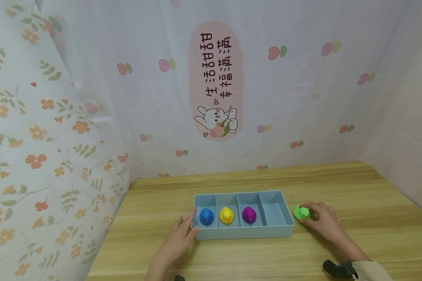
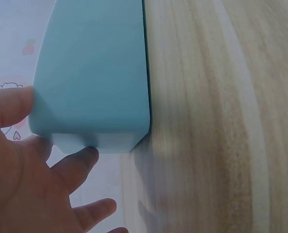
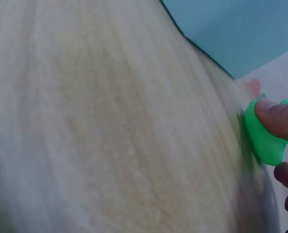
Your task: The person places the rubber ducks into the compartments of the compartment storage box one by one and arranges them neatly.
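Note:
A light-blue box with four compartments (image 1: 242,233) lies on the table. From the left, its compartments hold a blue rubber duck (image 1: 206,217), a yellow rubber duck (image 1: 226,216) and a purple rubber duck (image 1: 249,215); the rightmost one is bare. My left hand (image 1: 178,237) touches the box's left end, its fingers spread; in the left wrist view the thumb (image 2: 12,106) meets the rim at the corner. Just right of the box, my right hand (image 1: 323,220) pinches a green rubber duck (image 1: 303,213) between thumb and fingers, down at the table. The right wrist view cuts off part of that hand.
The wood-grain table (image 1: 154,203) reaches back to a patterned cloth (image 1: 154,97) hung behind it, with another flowered cloth (image 1: 56,156) along the left. Near the right wrist sits a black strap-like device (image 1: 339,269).

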Available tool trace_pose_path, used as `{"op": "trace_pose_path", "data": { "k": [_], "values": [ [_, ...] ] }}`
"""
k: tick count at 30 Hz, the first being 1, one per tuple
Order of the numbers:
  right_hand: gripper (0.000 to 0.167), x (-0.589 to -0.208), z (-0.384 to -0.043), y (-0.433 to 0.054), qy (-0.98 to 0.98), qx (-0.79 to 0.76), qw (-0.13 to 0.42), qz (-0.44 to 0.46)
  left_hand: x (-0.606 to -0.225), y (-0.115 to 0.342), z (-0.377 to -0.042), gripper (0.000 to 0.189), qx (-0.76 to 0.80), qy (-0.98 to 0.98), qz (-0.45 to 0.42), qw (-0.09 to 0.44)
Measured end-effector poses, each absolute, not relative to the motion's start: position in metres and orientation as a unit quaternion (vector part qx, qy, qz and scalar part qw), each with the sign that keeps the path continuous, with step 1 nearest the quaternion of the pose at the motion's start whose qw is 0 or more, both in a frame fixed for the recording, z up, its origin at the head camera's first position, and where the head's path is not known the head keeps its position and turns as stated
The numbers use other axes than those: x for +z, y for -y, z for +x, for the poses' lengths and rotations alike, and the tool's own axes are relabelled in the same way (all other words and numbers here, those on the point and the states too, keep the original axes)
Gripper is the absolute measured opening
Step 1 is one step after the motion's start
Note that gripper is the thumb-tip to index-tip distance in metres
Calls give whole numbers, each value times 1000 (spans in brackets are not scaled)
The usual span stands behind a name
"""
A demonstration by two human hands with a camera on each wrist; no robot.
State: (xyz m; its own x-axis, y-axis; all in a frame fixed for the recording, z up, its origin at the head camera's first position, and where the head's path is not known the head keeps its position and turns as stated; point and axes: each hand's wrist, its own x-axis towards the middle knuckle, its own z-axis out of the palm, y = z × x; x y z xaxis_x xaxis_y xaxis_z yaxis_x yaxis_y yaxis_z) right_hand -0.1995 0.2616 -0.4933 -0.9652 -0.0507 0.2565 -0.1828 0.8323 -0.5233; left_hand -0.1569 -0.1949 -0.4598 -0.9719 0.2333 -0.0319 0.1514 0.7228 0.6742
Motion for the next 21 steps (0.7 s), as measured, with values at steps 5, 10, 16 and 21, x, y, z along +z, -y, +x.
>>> {"op": "trace_pose_path", "data": {
  "k": [5, 10, 16, 21],
  "values": [
    [46, -493, -199, -262, 949, 283, 121, 59, -459, 195, -157, 58, 359, -926, 101, 53],
    [46, -492, -198, -263, 950, 280, 121, 62, -459, 194, -156, 58, 359, -926, 101, 54],
    [47, -493, -196, -265, 949, 280, 126, 68, -461, 195, -157, 59, 361, -925, 108, 50],
    [45, -496, -195, -267, 948, 279, 142, 63, -461, 194, -157, 59, 358, -926, 106, 52]
  ]
}}
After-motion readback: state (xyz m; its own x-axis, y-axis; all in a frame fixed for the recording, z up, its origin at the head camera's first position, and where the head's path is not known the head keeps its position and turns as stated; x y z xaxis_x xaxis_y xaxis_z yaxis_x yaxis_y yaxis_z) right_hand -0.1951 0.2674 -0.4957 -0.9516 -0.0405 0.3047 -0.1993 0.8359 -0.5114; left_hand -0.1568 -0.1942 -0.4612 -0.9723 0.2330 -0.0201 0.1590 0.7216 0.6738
